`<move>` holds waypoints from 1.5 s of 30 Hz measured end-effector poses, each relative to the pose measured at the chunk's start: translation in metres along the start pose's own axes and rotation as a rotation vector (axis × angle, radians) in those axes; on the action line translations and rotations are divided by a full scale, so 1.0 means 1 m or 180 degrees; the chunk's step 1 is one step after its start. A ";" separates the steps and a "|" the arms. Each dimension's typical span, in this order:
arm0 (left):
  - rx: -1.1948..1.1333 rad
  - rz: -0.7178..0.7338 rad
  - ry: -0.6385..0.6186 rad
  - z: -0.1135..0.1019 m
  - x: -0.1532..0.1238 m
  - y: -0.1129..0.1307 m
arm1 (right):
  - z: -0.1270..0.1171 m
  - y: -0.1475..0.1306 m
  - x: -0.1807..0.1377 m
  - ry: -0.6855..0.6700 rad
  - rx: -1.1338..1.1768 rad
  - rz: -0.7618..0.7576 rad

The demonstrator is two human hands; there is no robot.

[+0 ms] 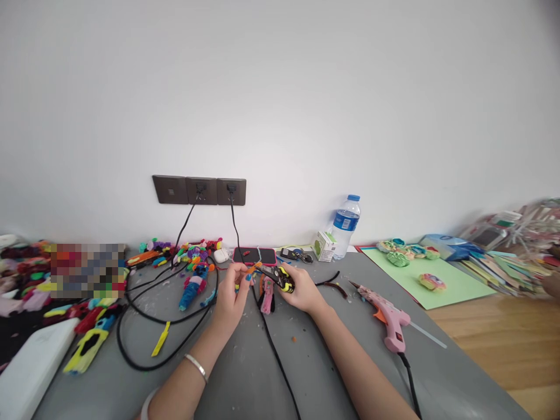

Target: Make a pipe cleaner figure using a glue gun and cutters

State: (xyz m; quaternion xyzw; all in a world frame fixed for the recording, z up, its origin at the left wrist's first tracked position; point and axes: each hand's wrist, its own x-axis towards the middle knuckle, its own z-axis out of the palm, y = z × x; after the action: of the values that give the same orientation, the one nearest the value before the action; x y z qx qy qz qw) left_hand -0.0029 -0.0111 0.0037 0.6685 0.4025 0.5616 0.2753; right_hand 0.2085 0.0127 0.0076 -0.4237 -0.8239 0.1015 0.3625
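Observation:
In the head view my left hand [231, 291] pinches a small orange strip of pipe cleaner [254, 268] between thumb and fingertips. My right hand [301, 287] is wrapped round black-and-yellow scissors [283, 279], whose dark blades point left at the orange strip. Whether the blades touch it is too small to tell. Just below, between both hands, a pink fuzzy figure [266, 298] with dark parts lies on the grey table [262, 379]. Left of my left hand is a blue-and-pink fuzzy figure [192, 289].
A pink glue gun [391, 324] lies at right, its cord running forward. Black cables [153, 364] loop across the left side. A phone [254, 255], a small box [324, 246] and a water bottle [347, 227] are by the wall. Green paper [420, 271] holds fabric-like pieces.

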 end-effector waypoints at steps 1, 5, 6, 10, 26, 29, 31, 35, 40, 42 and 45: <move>0.0011 -0.0003 -0.0009 0.000 0.000 0.000 | 0.000 0.000 0.000 -0.0004 0.0005 0.0004; 0.0012 0.0005 -0.0038 0.001 0.001 0.000 | -0.001 -0.001 0.000 -0.0020 0.0009 0.0001; 0.0003 0.0008 -0.0039 0.001 0.001 0.000 | -0.001 -0.001 0.001 -0.0022 0.0006 -0.0006; -0.0026 0.0010 -0.0018 0.001 0.001 0.000 | 0.000 0.000 0.001 -0.0027 -0.0009 -0.0027; 0.0053 0.0042 -0.0005 0.002 0.001 0.004 | 0.000 -0.001 0.000 -0.0047 -0.0099 -0.0033; 0.0126 0.0075 0.0014 0.001 0.002 0.005 | 0.000 -0.001 0.001 -0.0062 -0.0108 -0.0009; 0.0142 0.0087 0.0016 0.000 0.002 0.005 | 0.000 -0.002 0.001 -0.0071 -0.0095 -0.0001; 0.0140 0.0079 0.0014 0.001 0.002 0.004 | 0.000 -0.002 0.002 -0.0085 -0.0065 0.0004; 0.0095 0.0043 0.0002 0.002 0.001 0.002 | 0.000 -0.002 0.001 -0.0071 -0.0057 0.0017; 0.0096 0.0018 -0.0005 0.002 0.001 0.002 | 0.000 -0.002 0.001 -0.0072 -0.0052 0.0020; 0.0109 0.0008 -0.0009 0.002 0.001 0.003 | 0.000 -0.002 0.001 -0.0073 -0.0059 0.0029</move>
State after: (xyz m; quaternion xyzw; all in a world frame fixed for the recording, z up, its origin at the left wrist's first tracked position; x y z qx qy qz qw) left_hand -0.0006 -0.0114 0.0064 0.6744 0.4108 0.5540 0.2637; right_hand 0.2070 0.0123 0.0090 -0.4296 -0.8269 0.1004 0.3487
